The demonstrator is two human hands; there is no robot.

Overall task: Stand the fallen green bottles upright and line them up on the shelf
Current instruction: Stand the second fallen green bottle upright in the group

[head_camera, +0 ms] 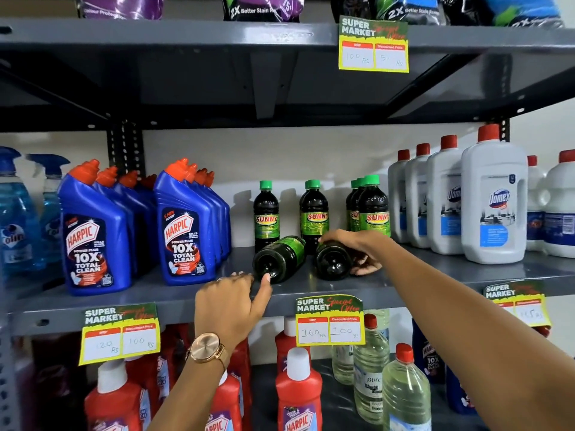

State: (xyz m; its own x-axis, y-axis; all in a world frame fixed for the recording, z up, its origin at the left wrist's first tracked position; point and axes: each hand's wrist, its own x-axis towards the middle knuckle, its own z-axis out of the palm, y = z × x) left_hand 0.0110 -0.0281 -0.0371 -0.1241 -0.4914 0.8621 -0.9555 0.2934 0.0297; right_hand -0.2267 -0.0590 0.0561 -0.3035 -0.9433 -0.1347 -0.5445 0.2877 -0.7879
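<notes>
Two dark green bottles lie on their sides on the grey shelf [174, 293], bases toward me. My right hand [357, 247] wraps over the right fallen bottle [331, 262], fingers on top and thumb beneath. My left hand [230, 303] sits at the shelf edge, thumb tip touching the base of the left fallen bottle [278, 258], fingers spread and not closed on it. Behind them stand upright green-capped bottles: one at the left [266, 213], one in the middle [314, 213] and a cluster to the right [371, 209].
Blue Harpic bottles [93, 234] crowd the shelf to the left, white Domex bottles [494, 197] to the right. A price tag [329, 320] hangs from the shelf edge. Red and clear bottles fill the shelf below. Another shelf hangs overhead.
</notes>
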